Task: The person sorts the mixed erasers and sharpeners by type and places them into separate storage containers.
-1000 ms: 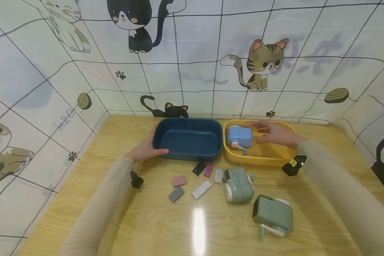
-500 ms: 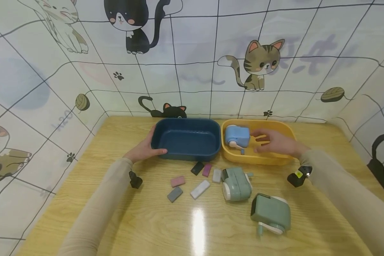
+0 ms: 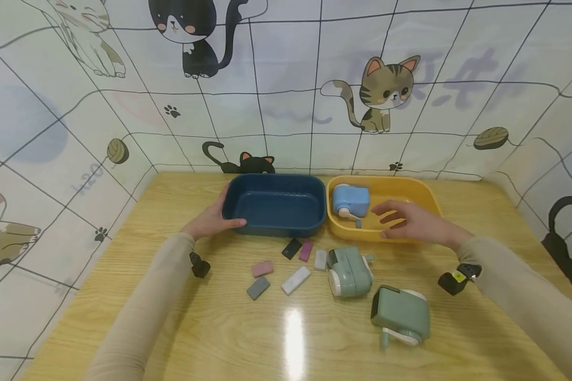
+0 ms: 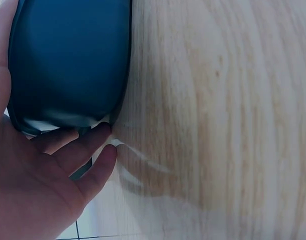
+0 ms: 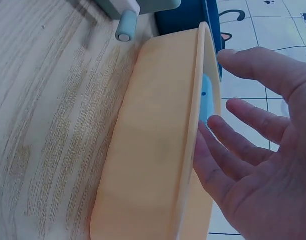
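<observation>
My left hand rests against the left end of a dark blue tray, its thumb along the front wall. In the left wrist view its fingers lie relaxed beside the tray's end. Over the front rim of a yellow tray is my right hand, fingers spread and holding nothing. Left of its fingertips, inside that tray, sits a blue hand-crank pencil sharpener. The right wrist view shows the fingers close to the yellow rim, which hides most of the blue sharpener.
Two green crank sharpeners stand on the wooden table in front of the yellow tray. Several small eraser-like blocks lie in front of the dark blue tray. A cat-patterned backdrop rises behind and at both sides.
My right hand has drawn back from beside the blue sharpener towards the front rim of the yellow tray. The left hand stays at the dark blue tray. The head view has shifted slightly.
</observation>
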### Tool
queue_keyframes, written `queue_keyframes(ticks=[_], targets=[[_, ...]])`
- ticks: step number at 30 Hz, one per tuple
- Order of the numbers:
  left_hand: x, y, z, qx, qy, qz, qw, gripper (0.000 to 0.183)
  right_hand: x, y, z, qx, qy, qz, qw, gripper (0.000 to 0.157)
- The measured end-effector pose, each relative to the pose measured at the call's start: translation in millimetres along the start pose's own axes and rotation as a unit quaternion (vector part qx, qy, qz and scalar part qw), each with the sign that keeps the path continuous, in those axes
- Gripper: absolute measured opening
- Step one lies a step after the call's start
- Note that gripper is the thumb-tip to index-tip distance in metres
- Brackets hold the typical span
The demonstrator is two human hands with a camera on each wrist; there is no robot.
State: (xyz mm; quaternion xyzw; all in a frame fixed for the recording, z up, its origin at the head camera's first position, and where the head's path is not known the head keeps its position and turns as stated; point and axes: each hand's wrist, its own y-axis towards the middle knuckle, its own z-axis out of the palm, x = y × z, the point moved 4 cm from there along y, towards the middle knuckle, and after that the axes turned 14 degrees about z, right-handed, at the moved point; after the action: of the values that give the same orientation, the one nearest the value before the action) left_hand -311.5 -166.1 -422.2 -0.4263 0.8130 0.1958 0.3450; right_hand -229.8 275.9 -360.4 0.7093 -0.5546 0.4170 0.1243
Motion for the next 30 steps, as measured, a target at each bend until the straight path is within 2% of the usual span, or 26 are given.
queue_keyframes(ticks=[13,24,30], targets=[[-2.4,1.7,-3.3,0.005,-0.001,-0.004,1.0000,0.118,15.9,-16.0,5.8,-0.013,-0.009,-0.046,0.999,0.045],[-3.3,1.7,-1.7,0.004,-0.009,0.002,0.9999,0.117,24.3,-20.7,23.1,0.019,-0.002,-0.071,0.997,0.047],[-3.2,1.3,-1.1,0.005,-0.010,0.006,0.9999,0.116,26.6,-20.9,34.1,0.049,0.000,-0.080,0.996,0.048]])
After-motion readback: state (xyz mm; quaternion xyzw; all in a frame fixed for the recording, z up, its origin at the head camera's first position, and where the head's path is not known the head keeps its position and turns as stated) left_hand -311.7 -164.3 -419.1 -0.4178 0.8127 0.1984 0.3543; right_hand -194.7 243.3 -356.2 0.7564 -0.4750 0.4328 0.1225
